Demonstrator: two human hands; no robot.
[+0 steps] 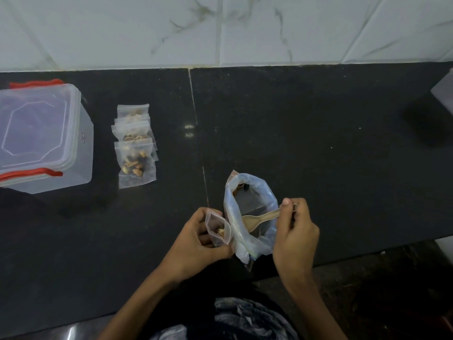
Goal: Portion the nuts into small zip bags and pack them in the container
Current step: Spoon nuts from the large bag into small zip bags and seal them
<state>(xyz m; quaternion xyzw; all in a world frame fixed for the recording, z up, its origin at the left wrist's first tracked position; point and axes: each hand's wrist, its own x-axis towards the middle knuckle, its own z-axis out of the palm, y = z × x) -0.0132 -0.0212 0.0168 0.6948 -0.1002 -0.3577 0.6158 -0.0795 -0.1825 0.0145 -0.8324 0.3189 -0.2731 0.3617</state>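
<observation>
At the far left of the dark worktop [318, 123] stands a clear plastic container [46, 136] with its lid on and red clip handles along its far and near edges. Just to its right, apart from it, lies a small overlapping pile of filled zip bags [136, 146], nuts showing through the clear plastic. Nearer the front edge, the left hand [198, 244] grips a small zip bag [218, 228] with fingers curled around it, its mouth held open and tilted toward the right; a few nuts sit inside. Touching it on the right is a large clear plastic bag [250, 217], standing open on the worktop, with some nuts visible at its far end. The right hand [294, 231] pinches the handle of a pale spoon [259, 217], whose bowl reaches leftward into the mouth of the large bag. A pale tiled wall [220, 28] runs behind the worktop.
</observation>
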